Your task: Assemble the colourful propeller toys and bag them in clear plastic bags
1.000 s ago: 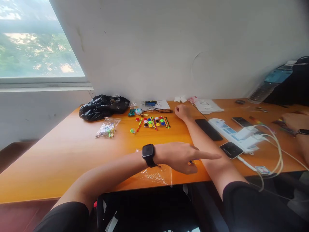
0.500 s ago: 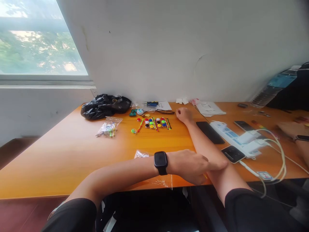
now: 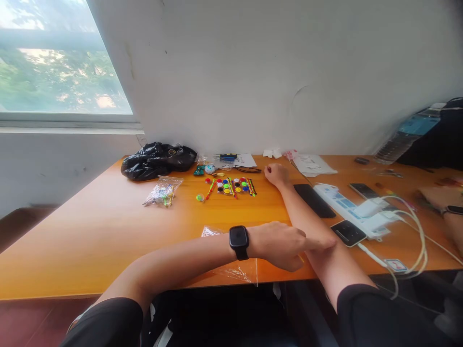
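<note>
My left hand (image 3: 277, 245), wearing a black watch (image 3: 238, 242), reaches across to my right forearm. Its index finger is stretched out against the skin while the other fingers curl in. A tiny yellow tip pokes out below those curled fingers; the rest is hidden. My right hand (image 3: 277, 174) rests closed on the table farther back, and I cannot see inside it. Left of it lie rows of coloured round buttons (image 3: 226, 186) and thin coloured sticks (image 3: 252, 187). A clear bag (image 3: 213, 231) lies partly under my left arm.
A black plastic bag (image 3: 155, 161) and a clear bag of small parts (image 3: 162, 192) lie to the left. Rightward are a black phone (image 3: 314, 200), a white power strip (image 3: 347, 207) with cables, a power bank (image 3: 347, 233), a bottle (image 3: 407, 135) and another person's hand (image 3: 434, 196).
My left hand has slid slightly left along my right forearm, its index finger still touching. My right hand stays in place. The view has shifted a little.
</note>
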Tool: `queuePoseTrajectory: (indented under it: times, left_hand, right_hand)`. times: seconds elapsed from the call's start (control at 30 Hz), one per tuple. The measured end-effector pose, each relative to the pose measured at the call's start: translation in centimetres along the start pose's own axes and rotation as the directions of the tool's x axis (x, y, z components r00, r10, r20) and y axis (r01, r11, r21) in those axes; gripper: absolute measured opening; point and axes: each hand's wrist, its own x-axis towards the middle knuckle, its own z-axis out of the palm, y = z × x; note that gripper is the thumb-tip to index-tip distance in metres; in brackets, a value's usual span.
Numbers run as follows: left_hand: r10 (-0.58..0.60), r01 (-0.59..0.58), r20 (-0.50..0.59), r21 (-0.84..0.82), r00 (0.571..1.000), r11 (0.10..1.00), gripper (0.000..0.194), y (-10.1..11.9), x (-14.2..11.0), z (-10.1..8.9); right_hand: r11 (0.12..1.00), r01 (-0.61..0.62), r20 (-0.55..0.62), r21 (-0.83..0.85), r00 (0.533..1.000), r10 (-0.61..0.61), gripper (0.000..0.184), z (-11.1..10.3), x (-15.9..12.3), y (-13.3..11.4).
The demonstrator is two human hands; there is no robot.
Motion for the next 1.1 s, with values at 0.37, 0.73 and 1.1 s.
queuePoseTrajectory:
  times: [0.37,0.73,1.1]
  left_hand:
    - [0.052,-0.049,0.027,-0.097,0.998,0.994,0.078,0.0,-0.2,-1.1]
    - [0.026,-0.026,0.000,0.011,1.000,1.000,0.083,-0.3,-0.4,-1.2]
    - [-0.002,0.002,0.002,0.163,1.000,0.987,0.081,-0.2,-0.1,-0.9]
  right_hand:
    - [1.000,-0.009,0.014,0.004,1.000,0.009,0.039,0.1,-0.1,0.1]
    - [1.000,-0.009,0.027,0.007,1.000,0.009,0.039,0.1,-0.1,0.1]
    - [1.000,-0.017,0.046,0.006,0.999,0.017,0.040,-0.8,-0.4,-0.4]
